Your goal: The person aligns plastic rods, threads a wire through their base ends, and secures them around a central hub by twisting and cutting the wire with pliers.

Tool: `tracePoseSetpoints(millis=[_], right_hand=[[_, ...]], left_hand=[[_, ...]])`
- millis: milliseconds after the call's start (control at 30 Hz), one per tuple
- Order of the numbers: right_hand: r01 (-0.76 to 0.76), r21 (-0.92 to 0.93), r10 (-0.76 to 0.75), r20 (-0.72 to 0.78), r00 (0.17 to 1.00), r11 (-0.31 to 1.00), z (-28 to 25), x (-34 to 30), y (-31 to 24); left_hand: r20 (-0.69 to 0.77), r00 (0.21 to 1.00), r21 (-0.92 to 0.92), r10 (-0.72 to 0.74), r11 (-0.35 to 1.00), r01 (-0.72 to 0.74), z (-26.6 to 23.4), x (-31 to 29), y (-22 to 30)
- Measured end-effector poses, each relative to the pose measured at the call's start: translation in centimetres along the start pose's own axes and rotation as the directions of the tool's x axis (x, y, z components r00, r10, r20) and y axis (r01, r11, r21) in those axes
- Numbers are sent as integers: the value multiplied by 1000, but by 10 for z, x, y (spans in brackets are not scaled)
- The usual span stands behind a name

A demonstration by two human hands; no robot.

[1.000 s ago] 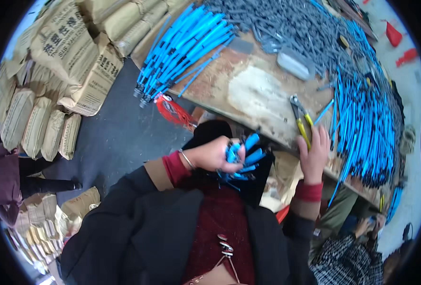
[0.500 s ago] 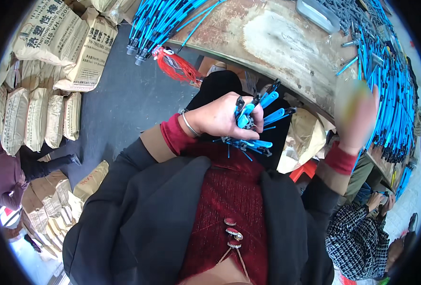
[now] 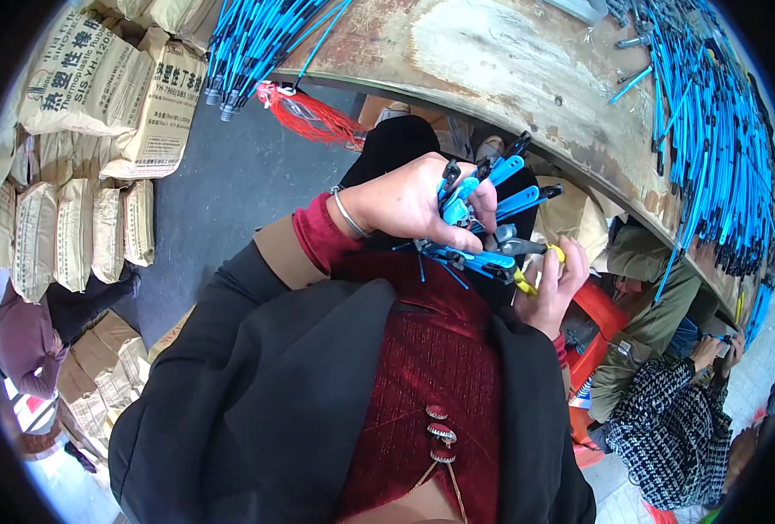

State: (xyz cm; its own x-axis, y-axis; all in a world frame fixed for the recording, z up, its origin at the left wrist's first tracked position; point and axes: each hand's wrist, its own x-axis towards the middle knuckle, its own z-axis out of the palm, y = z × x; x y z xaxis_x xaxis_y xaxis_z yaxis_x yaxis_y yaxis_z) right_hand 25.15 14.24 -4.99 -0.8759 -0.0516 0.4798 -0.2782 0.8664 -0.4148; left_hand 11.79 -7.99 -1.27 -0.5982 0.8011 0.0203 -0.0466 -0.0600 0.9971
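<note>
My left hand, with a bangle at the wrist, is closed around a cluster of blue plastic arms with black ends that fan out past the fingers. My right hand grips a pair of pliers with yellow handles and a dark head. The pliers' jaws reach in at the right side of the cluster, close to my left fingertips. Whether they bite on a part cannot be made out. My left palm hides the middle of the cluster.
A worn wooden table lies ahead, bearing a big heap of blue rods and another bundle of blue rods. Red strings hang off its edge. Printed paper sacks are stacked left. A co-worker in a checked sleeve sits right.
My right hand has come from beside the table's rod heap down and left to the cluster, bringing the pliers. My left hand keeps its grip. The whole view has shifted slightly.
</note>
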Motion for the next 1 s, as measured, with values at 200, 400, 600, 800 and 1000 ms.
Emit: tracePoseSetpoints(millis=[200, 400, 600, 800, 1000], right_hand=[[224, -234, -238, -32, 971, 946, 0, 10, 8], [231, -241, -253, -61, 966, 942, 9, 11, 8], [202, -152, -224, -144, 964, 968, 11, 10, 5], [173, -211, -199, -108, 974, 962, 14, 11, -3], [85, -285, -150, -216, 965, 955, 26, 10, -13]], left_hand=[[-7, 1000, 106, 17, 994, -16, -5, -3, -1], [-57, 998, 99, 18, 995, -12, -12, -2, -5], [-2, 1000, 68, -15, 998, 15, -11, 0, -2], [-16, 1000, 131, 6, 991, -4, -12, 2, -6], [-41, 999, 133, -23, 991, 28, -13, 1, -4]])
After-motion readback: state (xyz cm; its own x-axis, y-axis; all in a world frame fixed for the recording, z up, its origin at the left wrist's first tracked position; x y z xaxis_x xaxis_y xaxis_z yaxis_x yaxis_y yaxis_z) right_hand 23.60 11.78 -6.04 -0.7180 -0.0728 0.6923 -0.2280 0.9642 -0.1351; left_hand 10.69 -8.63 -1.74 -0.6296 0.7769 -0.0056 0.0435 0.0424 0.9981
